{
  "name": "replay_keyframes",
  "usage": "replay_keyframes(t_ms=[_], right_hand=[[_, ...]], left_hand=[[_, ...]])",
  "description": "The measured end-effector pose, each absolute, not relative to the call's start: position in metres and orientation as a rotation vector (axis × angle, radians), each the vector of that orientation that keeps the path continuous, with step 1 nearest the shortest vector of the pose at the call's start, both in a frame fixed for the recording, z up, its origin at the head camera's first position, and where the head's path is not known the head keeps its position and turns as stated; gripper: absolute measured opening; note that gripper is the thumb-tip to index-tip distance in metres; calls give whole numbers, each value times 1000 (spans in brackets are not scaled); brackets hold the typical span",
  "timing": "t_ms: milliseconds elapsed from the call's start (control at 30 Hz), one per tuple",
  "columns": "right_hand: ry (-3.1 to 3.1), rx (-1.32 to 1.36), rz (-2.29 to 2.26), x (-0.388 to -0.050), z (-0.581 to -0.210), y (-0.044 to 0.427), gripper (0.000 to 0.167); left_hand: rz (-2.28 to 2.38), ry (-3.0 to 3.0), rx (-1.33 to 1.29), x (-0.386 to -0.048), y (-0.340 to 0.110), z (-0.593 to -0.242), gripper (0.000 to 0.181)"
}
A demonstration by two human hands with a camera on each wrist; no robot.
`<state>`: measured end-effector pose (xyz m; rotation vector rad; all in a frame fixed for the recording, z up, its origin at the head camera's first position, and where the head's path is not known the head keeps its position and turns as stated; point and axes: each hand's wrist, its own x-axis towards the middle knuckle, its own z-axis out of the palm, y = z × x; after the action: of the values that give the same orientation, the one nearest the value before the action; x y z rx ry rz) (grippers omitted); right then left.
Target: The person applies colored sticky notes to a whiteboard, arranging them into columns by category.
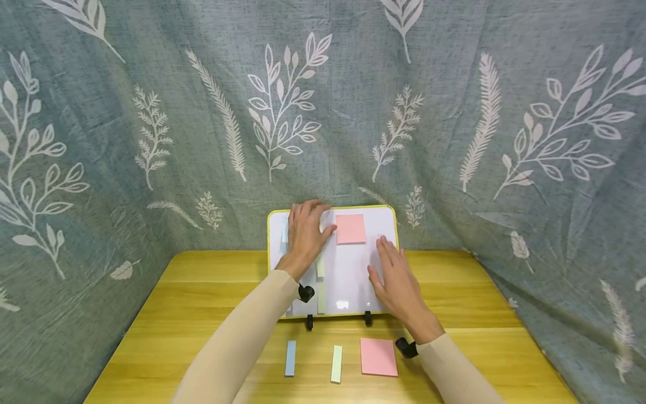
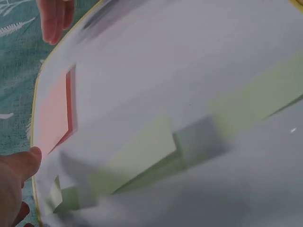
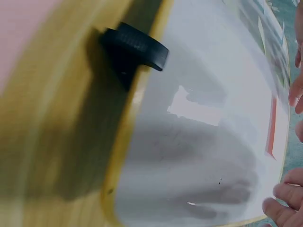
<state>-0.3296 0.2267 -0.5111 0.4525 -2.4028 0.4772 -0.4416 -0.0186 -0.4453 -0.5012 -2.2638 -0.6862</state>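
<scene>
A white board with a yellow rim (image 1: 348,280) stands tilted on the table. On its upper part is a pink sticky note (image 1: 350,229). Several pale green sticky strips (image 2: 137,156) run in a line left of it, and a light blue strip (image 1: 285,230) is partly hidden by my left hand (image 1: 306,233). That hand is over the board's upper left, its thumb apart from the fingers and close to the pink note's edge. My right hand (image 1: 398,280) is at the board's right side with fingers extended, holding nothing.
Black stand feet (image 1: 368,318) support the board's lower edge. In front, on the wooden table (image 1: 202,314), lie a blue strip pad (image 1: 290,358), a green strip pad (image 1: 336,364) and a pink note pad (image 1: 378,357). A patterned grey-green cloth (image 1: 343,157) hangs behind.
</scene>
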Motion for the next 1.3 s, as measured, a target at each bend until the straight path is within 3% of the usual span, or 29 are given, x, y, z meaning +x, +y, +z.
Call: replay_keyframes(t_ms=[367, 800, 1300], right_hand=[[-2288, 582, 530, -283, -524, 246, 37], [-2614, 932, 567, -234, -535, 262, 24], [-2810, 972, 552, -217, -545, 258, 42]], left_hand=[[-535, -2312, -745, -388, -27, -447, 45], [-506, -2313, -1086, -321, -27, -484, 39], [-466, -2447, -1385, -274, -21, -520, 35]])
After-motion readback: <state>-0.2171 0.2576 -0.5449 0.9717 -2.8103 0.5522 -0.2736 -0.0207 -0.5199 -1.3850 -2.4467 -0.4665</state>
